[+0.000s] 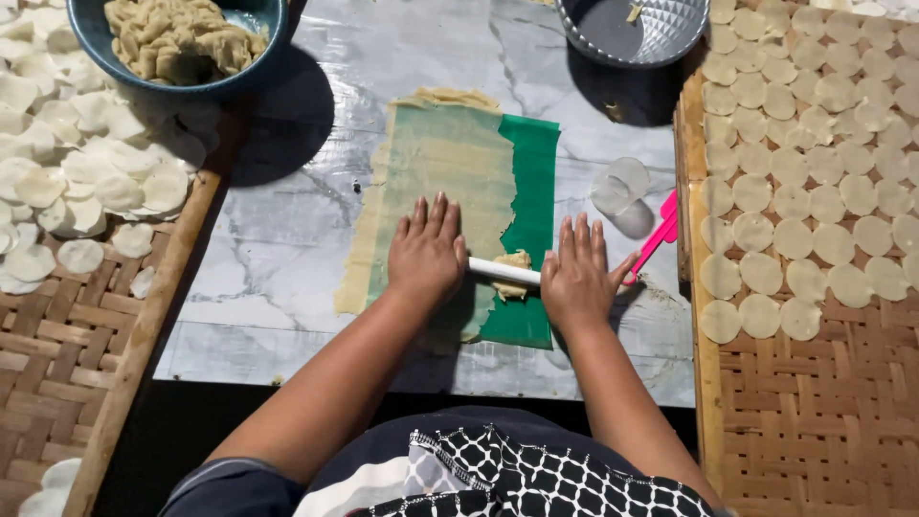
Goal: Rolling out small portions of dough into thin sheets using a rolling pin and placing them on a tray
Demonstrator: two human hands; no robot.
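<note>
The left hand (426, 254) and the right hand (577, 278) are laid flat, fingers spread and palms down, on a thin white rolling rod (504, 273), which is pressed across a pale thin sheet of rolled dough (431, 182) on a green plastic mat (532, 182) in the middle of the marble-patterned bench (278, 258). A small lump of dough (511, 260) is caught at the rod near the sheet's ragged right edge; uneven pressure there would probably tear the sheet further or bunch it. Just right of the hands a clear round cutter (619, 185) and a pink plastic scraper (659, 239) are seen. Cut dough discs (814, 182) are spread on a woven bamboo tray (814, 421) at right, and more at left beside a blue bowl of dough scraps (182, 43).
</note>
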